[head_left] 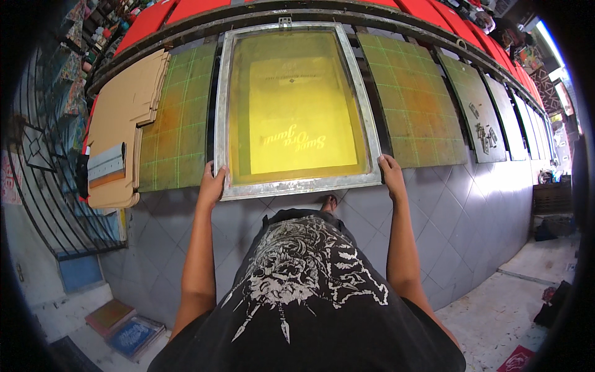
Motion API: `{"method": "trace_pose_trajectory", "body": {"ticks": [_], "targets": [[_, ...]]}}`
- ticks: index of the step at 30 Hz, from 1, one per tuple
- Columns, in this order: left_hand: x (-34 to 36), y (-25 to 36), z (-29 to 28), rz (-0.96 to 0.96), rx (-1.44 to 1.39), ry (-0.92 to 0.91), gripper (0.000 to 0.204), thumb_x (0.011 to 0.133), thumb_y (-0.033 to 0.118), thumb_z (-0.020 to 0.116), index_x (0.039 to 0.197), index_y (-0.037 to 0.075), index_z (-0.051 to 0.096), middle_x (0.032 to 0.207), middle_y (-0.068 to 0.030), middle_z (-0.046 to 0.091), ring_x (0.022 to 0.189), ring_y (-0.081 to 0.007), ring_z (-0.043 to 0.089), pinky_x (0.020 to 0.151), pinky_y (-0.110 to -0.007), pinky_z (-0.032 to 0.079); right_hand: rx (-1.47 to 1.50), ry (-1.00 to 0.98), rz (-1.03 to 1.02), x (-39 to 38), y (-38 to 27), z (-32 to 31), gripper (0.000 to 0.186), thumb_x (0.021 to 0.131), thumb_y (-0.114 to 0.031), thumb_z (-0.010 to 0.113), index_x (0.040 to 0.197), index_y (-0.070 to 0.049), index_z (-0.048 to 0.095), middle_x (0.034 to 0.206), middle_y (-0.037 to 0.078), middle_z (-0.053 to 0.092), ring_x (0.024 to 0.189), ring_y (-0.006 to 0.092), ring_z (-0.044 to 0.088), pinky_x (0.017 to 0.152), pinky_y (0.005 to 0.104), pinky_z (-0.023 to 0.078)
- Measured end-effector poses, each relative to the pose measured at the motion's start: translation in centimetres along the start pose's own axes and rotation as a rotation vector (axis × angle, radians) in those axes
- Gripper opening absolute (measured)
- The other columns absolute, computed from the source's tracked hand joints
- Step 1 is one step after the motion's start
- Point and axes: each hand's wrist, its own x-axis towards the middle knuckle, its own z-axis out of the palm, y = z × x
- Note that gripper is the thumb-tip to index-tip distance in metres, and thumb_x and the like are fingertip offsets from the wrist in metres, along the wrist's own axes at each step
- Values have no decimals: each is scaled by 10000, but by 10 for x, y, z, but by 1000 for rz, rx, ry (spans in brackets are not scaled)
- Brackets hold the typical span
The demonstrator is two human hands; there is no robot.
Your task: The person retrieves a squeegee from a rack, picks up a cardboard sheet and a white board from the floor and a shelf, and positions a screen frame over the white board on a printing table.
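Note:
A screen printing frame (297,190) with a metal border and yellow-green mesh lies before me, its far edge at a hinge clamp (284,22). Pale lettering shows in the mesh, and a bright rectangle shines through from beneath. My left hand (213,182) grips the near left corner of the border, thumb on top. At the near right corner, my right hand (391,176) holds the border the same way. The undersides of both grips are hidden by the frame.
Left of the frame is a stack of brown cardboard (114,124) bearing a squeegee (106,165). Green-lined boards (176,118) flank the frame, with more panels (474,111) to the right. Red sheets (145,25) run behind the rail. Flat screens (135,336) lie at lower left.

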Motion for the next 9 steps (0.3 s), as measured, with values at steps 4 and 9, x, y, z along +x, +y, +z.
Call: {"method": "trace_pose_trajectory", "body": {"ticks": [4, 9], "targets": [[-22, 5, 11, 149, 228, 72, 531, 882, 282, 588, 1291, -1, 405, 1102, -247, 607, 1031, -358, 596, 883, -391, 447, -63, 52, -30, -21, 1, 4, 397, 924, -288, 545, 1148, 39, 573, 1032, 126, 639, 959, 190, 579, 853, 296, 434], [-26, 15, 16, 158, 321, 140, 570, 863, 279, 609, 1319, 21, 387, 1137, -258, 591, 1056, -401, 576, 894, -425, 441, -17, 77, -85, -17, 20, 14, 439, 892, -315, 597, 1182, 12, 557, 1035, 140, 642, 964, 179, 579, 859, 289, 431]]}}
